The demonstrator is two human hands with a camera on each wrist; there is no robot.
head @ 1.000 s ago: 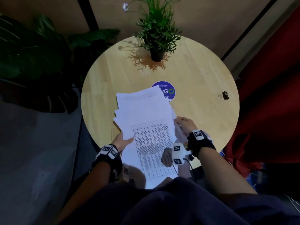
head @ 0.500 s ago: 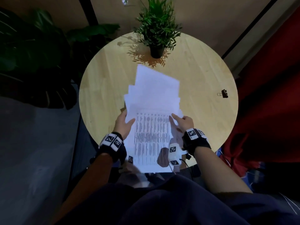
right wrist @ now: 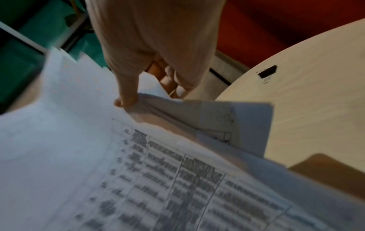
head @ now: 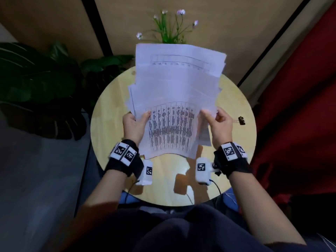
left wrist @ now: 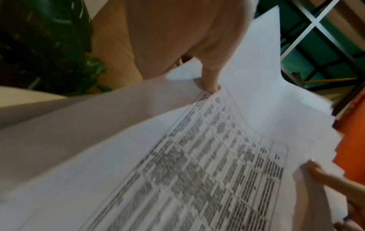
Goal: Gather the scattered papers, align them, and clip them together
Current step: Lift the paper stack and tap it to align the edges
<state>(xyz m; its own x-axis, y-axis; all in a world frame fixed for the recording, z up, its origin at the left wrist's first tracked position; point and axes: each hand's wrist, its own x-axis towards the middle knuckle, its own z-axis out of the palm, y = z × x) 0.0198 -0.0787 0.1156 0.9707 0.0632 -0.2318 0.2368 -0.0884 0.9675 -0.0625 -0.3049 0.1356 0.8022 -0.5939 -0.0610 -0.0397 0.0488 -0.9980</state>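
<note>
A loose stack of white papers (head: 174, 91) with a printed table on the top sheet is held up above the round wooden table (head: 109, 124), its edges uneven. My left hand (head: 135, 122) grips the stack's left edge, thumb on top. My right hand (head: 218, 120) pinches the right edge. In the left wrist view the left thumb presses the papers (left wrist: 197, 156). The right wrist view has the right thumb on the papers (right wrist: 79, 140), with lower sheets sagging. A black binder clip (head: 241, 120) lies on the table to the right of my right hand, also in the right wrist view as the clip (right wrist: 267, 72).
A flowering potted plant (head: 169, 28) stands at the table's far edge, mostly hidden behind the papers. Large dark-leaved plants (head: 36, 88) fill the left side. Something red (head: 300, 115) sits close to the table's right edge. My lap is at the near edge.
The stack has been lifted off the table and turned upright from a tilt; both hands moved up its sides. The view has tipped, and the papers now hide the blue sticker and the pot.
</note>
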